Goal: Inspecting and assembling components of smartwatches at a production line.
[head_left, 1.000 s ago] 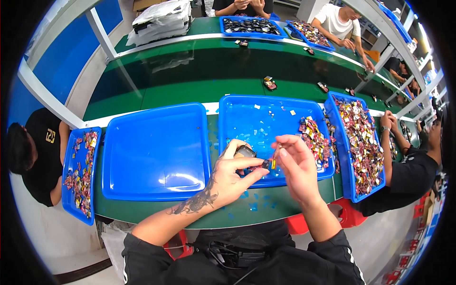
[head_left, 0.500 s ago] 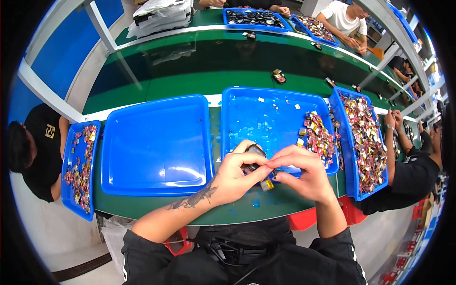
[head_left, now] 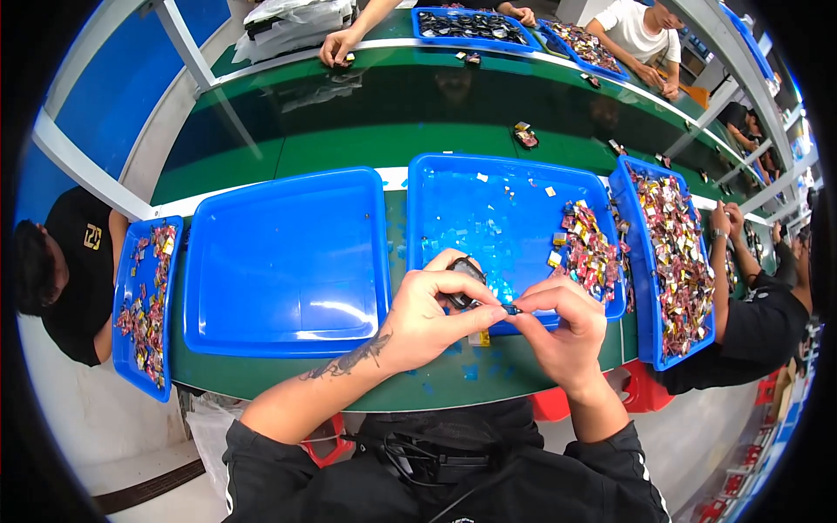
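My left hand (head_left: 434, 309) is closed around a small black rounded casing (head_left: 467, 277), above the near edge of the blue tray in front of me. Under its fingertips hangs a yellow-and-white piece (head_left: 479, 339), partly hidden. My right hand (head_left: 562, 324) pinches a small dark part (head_left: 513, 309) between thumb and index finger, right beside my left fingertips. Whether this part is joined to the casing I cannot tell. Behind my hands, the middle blue tray (head_left: 514, 167) holds blue film scraps and a heap of small red, yellow and white electronic parts (head_left: 591, 248) on its right side.
To the left lies a bare-bottomed blue tray (head_left: 283, 261). A narrow blue tray of parts (head_left: 146, 309) is beyond it, and a full parts tray (head_left: 667, 261) stands at the right. A green conveyor belt (head_left: 349, 131) runs behind, carrying scattered pieces. Co-workers sit on several sides.
My right thumb and index finger have drawn slightly apart from my left fingertips, exposing the small dark part. Pieces on the belt moved right. A co-worker's hand reached onto the belt's far edge.
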### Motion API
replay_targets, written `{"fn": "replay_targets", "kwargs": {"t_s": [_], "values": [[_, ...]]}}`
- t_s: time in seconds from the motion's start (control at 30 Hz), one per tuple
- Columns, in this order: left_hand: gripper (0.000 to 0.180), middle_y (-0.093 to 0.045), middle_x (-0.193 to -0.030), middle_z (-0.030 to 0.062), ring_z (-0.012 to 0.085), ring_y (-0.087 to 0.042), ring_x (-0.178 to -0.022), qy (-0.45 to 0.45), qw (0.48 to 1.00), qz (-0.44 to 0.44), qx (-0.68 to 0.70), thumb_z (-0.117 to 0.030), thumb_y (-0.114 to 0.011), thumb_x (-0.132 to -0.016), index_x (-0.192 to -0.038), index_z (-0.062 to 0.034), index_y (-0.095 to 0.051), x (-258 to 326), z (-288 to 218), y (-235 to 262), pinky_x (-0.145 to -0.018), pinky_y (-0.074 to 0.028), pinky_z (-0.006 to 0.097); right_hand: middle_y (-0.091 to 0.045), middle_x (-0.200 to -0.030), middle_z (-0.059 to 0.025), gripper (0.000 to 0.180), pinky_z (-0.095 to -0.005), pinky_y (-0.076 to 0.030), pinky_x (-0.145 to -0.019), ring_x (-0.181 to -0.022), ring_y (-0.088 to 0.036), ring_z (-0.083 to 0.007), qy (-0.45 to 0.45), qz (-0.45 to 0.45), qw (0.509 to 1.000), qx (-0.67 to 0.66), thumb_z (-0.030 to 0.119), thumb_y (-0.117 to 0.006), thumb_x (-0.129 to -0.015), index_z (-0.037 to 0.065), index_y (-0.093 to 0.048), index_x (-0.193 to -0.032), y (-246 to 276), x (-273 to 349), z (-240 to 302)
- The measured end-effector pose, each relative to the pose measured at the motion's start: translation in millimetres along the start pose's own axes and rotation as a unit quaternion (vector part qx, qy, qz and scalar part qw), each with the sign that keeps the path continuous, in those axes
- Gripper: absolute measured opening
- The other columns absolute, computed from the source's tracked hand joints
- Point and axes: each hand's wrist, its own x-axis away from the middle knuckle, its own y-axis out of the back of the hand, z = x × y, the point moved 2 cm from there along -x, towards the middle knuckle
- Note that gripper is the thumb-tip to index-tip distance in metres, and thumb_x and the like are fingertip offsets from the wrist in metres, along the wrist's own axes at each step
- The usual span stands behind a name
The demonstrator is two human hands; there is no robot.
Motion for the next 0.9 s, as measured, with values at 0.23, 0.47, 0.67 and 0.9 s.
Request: {"fn": "replay_targets", "kwargs": {"t_s": [0.23, 0.47, 0.67, 0.9], "values": [[0.035, -0.055, -0.104, 0.0080, 0.0125, -0.056, -0.087, -0.032, 0.956, -0.079, -0.280, -0.006, -0.069, -0.083, -0.118, -0.0105, -0.068, -6, -1, 13, -0.074, -0.048, 0.024, -0.067, -0.082, -0.0104, 0.022, -0.0282, -0.053, -0.065, -0.077, -0.067, -0.0190, -0.004, -0.048, 0.998, -0.030, -0.007, -0.078, -0.069, -0.001, -0.068, -0.088, 0, 7, -15], [0.048, -0.059, -0.118, 0.0122, 0.0185, -0.062, -0.101, 0.072, 0.979, -0.123, 0.146, 0.003, -0.058, -0.090, -0.136, 0.0004, -0.044, -9, 21, 12, -0.088, -0.052, 0.030, -0.064, -0.096, -0.0115, 0.017, -0.0255, -0.057, -0.072, -0.082, -0.066, -0.0154, -0.225, 0.002, 0.934, -0.277, -0.008, -0.069, -0.081, -0.007, -0.066, -0.098, -2, 23, -18], [0.026, -0.064, -0.111, 0.0140, 0.0168, -0.065, -0.097, 0.082, 0.959, -0.171, 0.210, 0.006, -0.060, -0.088, -0.112, -0.0002, -0.052, -5, 22, 11, -0.081, -0.055, 0.027, -0.061, -0.099, -0.0114, 0.017, -0.0251, -0.056, -0.074, -0.088, -0.065, -0.0164, -0.254, 0.053, 0.909, -0.326, -0.008, -0.066, -0.083, -0.007, -0.067, -0.100, -11, 22, -6], [0.046, -0.061, -0.113, 0.0137, 0.0140, -0.062, -0.099, -0.021, 0.985, -0.011, -0.173, 0.001, -0.066, -0.086, -0.131, -0.0028, -0.054, 3, -5, 10, -0.084, -0.052, 0.025, -0.061, -0.109, -0.0130, 0.018, -0.0300, -0.053, -0.082, -0.100, -0.063, -0.0205, -0.099, 0.078, 0.987, -0.105, -0.004, -0.070, -0.081, -0.001, -0.070, -0.098, -21, 12, -6]]}}
